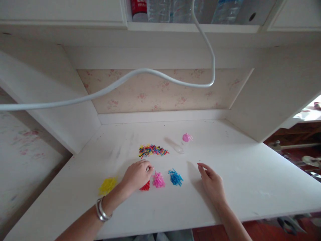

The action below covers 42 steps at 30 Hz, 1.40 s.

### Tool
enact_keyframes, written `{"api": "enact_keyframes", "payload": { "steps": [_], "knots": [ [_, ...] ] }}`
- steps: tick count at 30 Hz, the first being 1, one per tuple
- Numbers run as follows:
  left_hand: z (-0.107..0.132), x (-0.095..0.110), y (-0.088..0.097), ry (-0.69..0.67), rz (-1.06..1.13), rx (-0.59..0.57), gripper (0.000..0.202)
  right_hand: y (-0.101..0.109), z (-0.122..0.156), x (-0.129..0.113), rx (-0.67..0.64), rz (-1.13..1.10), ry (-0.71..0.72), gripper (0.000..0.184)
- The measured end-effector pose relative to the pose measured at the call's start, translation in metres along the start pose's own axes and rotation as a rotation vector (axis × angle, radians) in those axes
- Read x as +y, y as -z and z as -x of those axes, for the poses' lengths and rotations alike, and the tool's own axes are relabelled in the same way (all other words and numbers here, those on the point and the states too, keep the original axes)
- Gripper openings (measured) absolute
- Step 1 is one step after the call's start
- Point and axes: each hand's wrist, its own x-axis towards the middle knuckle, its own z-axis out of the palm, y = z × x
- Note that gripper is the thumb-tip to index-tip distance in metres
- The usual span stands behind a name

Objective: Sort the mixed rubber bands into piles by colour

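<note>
A mixed pile of small coloured elastic bands (152, 150) lies on the white desk. Just in front of it is my left hand (137, 174), its fingers curled closed; anything inside them is hidden. Beneath that hand a red pile of bands (145, 186) is partly covered. Beside it are a pink pile (158, 180) and a blue pile (176, 177), while a yellow pile (107, 186) sits left of my forearm. My right hand (212, 184) is right of the blue pile, thumb and fingertips drawn together; whatever they may pinch is too small to make out.
A clear container (181, 149) and a pink round object (186, 137) lie toward the back of the desk (250, 187). A white cable (150, 71) hangs across the view. Overhead, a shelf (193, 27) holds bottles. Side panels and a papered wall enclose the desk.
</note>
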Motion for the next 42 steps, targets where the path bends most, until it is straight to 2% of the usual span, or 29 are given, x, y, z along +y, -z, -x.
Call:
{"api": "enact_keyframes", "payload": {
  "steps": [3,6,11,17,24,30,35,40,42],
  "knots": [
    [-0.032,0.004,-0.009,0.057,-0.082,0.016,0.021,0.001,-0.003,0.002,-0.007,0.008,-0.003,0.054],
    [-0.051,0.003,-0.017,0.125,-0.133,0.060,0.026,0.003,-0.008,0.004,-0.028,0.023,0.005,0.053],
    [-0.065,0.000,-0.023,0.170,-0.194,0.085,0.036,0.002,-0.010,0.005,-0.053,0.064,0.017,0.049],
    [-0.074,-0.006,-0.026,0.138,-0.232,0.083,0.034,0.001,-0.010,0.007,-0.054,0.084,0.027,0.050],
    [-0.072,-0.009,-0.024,0.115,-0.221,0.082,0.034,0.002,-0.010,0.004,-0.061,0.096,0.036,0.051],
    [-0.066,-0.010,-0.016,0.115,-0.173,0.081,0.034,0.001,-0.008,0.003,-0.039,0.093,0.046,0.052],
    [-0.052,-0.014,-0.006,0.068,-0.120,0.075,0.032,0.001,-0.009,0.004,-0.034,0.102,0.038,0.053],
    [-0.031,-0.014,-0.001,-0.045,-0.025,0.059,0.028,0.000,-0.009,0.004,-0.041,0.112,0.050,0.051],
    [-0.024,-0.011,0.000,-0.095,0.015,0.016,0.028,0.000,-0.008,0.003,-0.036,0.127,0.056,0.051]
  ]
}}
